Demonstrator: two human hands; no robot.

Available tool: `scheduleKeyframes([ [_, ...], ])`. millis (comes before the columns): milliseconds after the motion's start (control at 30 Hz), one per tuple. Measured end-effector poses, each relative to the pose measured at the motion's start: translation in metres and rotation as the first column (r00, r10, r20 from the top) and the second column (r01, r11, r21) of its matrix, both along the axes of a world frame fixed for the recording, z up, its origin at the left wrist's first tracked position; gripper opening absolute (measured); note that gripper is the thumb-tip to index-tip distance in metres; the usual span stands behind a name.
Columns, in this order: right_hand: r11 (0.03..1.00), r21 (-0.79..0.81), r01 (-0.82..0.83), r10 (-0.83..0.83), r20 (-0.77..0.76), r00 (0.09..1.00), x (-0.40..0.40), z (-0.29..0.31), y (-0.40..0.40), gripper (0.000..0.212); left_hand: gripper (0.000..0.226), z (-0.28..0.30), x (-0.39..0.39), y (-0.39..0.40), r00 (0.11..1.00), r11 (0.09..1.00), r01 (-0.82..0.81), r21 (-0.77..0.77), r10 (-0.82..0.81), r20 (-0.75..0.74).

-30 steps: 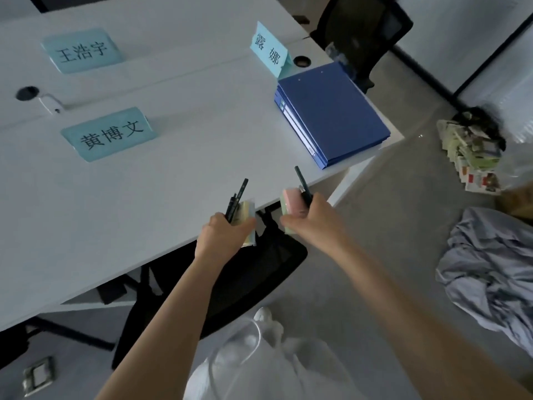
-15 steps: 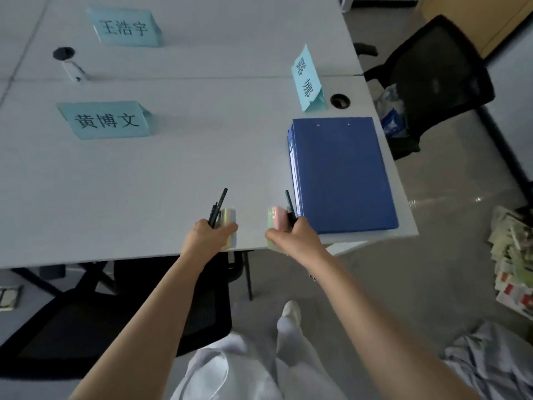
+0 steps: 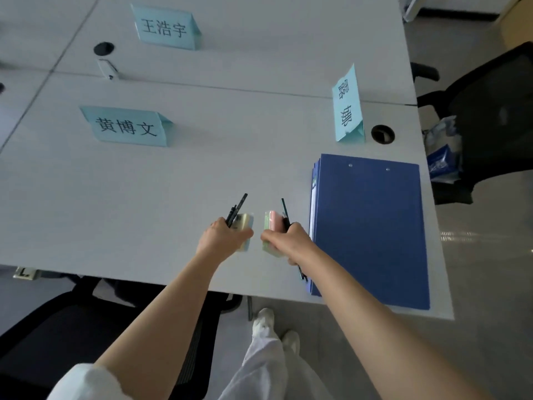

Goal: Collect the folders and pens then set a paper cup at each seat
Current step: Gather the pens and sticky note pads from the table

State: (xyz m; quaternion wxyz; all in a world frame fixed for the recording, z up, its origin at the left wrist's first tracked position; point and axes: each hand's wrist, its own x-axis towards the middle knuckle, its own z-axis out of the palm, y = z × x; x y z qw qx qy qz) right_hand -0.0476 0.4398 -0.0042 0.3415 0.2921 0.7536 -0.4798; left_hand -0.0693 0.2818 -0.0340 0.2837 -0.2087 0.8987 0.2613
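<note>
Left hand: the left hand (image 3: pixel 223 236) is curled round black pens (image 3: pixel 236 210) and a pale yellow pad of sticky notes (image 3: pixel 245 226); the pens stick out past the knuckles, away from the person.
Right hand: the right hand (image 3: pixel 288 241) grips a pink and green pad of sticky notes (image 3: pixel 271 226) together with a black pen (image 3: pixel 285 212), whose lower end shows below the wrist.
Fingers: both sets are closed tight on what they hold, over the white tabletop (image 3: pixel 144 197), the two hands near each other but apart.
Folders: a stack of blue folders (image 3: pixel 372 226) lies flat just right of the right hand's fingers, its near end at the tabletop's edge.
Name cards: three teal name cards stand beyond the fingers, one (image 3: pixel 127 127) to the far left, one (image 3: pixel 165 27) further back, one (image 3: pixel 347 106) past the folders.
Chairs: a black chair (image 3: pixel 490 116) stands to the far right; another (image 3: pixel 72 327) sits below the left forearm.
</note>
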Motion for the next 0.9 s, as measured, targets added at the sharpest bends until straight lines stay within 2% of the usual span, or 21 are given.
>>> scheduleKeyframes([
  [100, 0.999, 0.037, -0.003, 0.003, 0.014, 1.0, -0.018, -0.015, -0.003, 0.063, 0.055, -0.014, -0.012, 0.001, 1.0, 1.0, -0.004, -0.027, 0.005, 0.029],
  [267, 0.97, 0.219, -0.107, 0.109, 0.004, 0.994, -0.036, -0.035, -0.004, 0.056, 0.057, -0.026, -0.03, 0.0, 0.999, 0.998, -0.025, -0.065, 0.027, 0.028],
  [400, 0.944, 0.295, -0.145, 0.149, 0.009, 0.989, -0.043, -0.047, -0.008, 0.058, 0.057, -0.031, -0.039, 0.002, 0.997, 0.995, -0.043, -0.095, 0.05, 0.066],
  [533, 0.943, 0.32, -0.095, 0.096, 0.013, 0.995, -0.045, -0.053, -0.013, 0.066, 0.072, -0.033, -0.038, 0.01, 0.996, 0.994, -0.063, -0.092, 0.069, 0.056],
  [633, 0.966, 0.259, -0.01, 0.004, 0.023, 1.0, -0.049, -0.047, -0.014, 0.084, 0.078, -0.032, -0.039, 0.007, 0.994, 0.996, -0.074, -0.045, 0.077, 0.082],
  [667, 0.972, 0.235, 0.015, -0.02, 0.019, 1.0, -0.049, -0.046, -0.012, 0.084, 0.075, -0.032, -0.039, 0.005, 0.993, 0.996, -0.083, -0.02, 0.084, 0.084],
  [800, 0.98, 0.197, 0.018, -0.017, -0.007, 1.0, -0.043, -0.038, -0.001, 0.048, 0.057, -0.019, -0.035, 0.002, 0.991, 0.991, -0.135, 0.009, 0.135, 0.007],
  [900, 0.983, 0.182, -0.003, 0.01, -0.038, 0.999, -0.038, -0.03, 0.009, 0.032, 0.036, -0.005, -0.028, 0.009, 0.971, 0.976, -0.212, 0.047, 0.216, -0.106],
])
